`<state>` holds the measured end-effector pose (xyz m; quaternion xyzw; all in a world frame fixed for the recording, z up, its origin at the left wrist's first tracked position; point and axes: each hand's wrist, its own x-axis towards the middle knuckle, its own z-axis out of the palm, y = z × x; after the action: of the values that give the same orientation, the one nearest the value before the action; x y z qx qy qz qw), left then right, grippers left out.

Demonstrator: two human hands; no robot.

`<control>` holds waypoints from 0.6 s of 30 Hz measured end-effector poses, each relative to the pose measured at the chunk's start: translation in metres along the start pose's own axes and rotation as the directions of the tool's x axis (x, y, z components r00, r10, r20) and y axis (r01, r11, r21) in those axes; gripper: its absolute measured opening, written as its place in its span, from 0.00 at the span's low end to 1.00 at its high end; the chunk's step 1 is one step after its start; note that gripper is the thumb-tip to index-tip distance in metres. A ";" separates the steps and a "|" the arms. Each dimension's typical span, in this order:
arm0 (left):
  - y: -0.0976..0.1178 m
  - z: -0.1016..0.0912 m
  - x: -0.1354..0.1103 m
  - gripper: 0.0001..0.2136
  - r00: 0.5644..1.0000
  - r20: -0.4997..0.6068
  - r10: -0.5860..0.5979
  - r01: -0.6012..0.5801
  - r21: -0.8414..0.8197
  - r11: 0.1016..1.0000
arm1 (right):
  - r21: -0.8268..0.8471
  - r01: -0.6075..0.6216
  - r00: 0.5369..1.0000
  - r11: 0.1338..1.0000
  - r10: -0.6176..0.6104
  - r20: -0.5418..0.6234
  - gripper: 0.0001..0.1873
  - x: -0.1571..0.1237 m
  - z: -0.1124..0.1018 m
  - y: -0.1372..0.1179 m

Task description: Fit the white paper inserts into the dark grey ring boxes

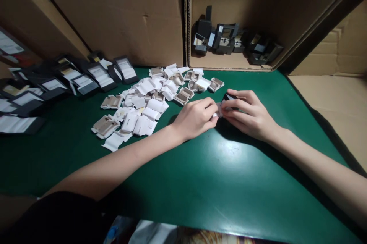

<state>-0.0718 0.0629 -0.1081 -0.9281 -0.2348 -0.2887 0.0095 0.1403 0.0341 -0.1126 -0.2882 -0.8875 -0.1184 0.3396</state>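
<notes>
Both hands meet on the green table (pixel 200 183), just to the right of the pile of white paper inserts (pixel 143 106). The left hand (pixel 196 118) is closed, and its thumb and fingers pinch one white paper insert (pixel 219 109). The right hand (pixel 249 116) is closed around a small black box (pixel 229 97), of which only the upper corner shows between the fingers. The insert and the box touch each other there, to the right of the pile and close to the table surface.

It seems the insert is being fitted to the box. To do this well, I think the right hand should hold the box firm and level, with its fingers away from the opening. The left hand should bring the insert in straight, with the edges lined up, and press gently so that the paper does not crease.

Behind the pile and to its right, a cardboard carton (pixel 258 7) lies on its side with more small black boxes (pixel 225 39) inside. To the left of the pile lie flat black cases (pixel 86 79) with white labels.
</notes>
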 end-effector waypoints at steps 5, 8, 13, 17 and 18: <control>0.004 -0.002 0.002 0.06 0.999 0.042 0.017 -0.020 0.083 0.996 | -0.034 0.001 1.000 0.999 -0.001 0.009 0.05 0.001 -0.001 -0.003; 0.002 -0.003 -0.001 0.09 0.998 0.028 0.056 -0.058 0.055 0.997 | -0.048 -0.016 1.000 0.999 0.017 0.020 0.05 0.001 -0.001 -0.004; -0.004 -0.001 -0.007 0.09 0.996 -0.011 0.088 -0.088 0.022 0.996 | -0.043 -0.020 0.999 0.999 0.021 0.028 0.05 0.001 -0.001 -0.005; -0.007 0.001 -0.010 0.07 0.992 -0.022 0.128 -0.127 0.024 0.992 | -0.028 -0.012 0.999 1.000 0.013 0.036 0.06 0.001 -0.001 -0.004; -0.008 0.001 -0.011 0.07 0.990 -0.019 0.140 -0.139 0.037 0.990 | -0.023 -0.011 0.999 1.000 0.012 0.037 0.07 0.000 -0.001 -0.003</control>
<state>-0.0822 0.0652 -0.1157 -0.9388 -0.1744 -0.2932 0.0488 0.1388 0.0317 -0.1119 -0.2995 -0.8904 -0.1213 0.3205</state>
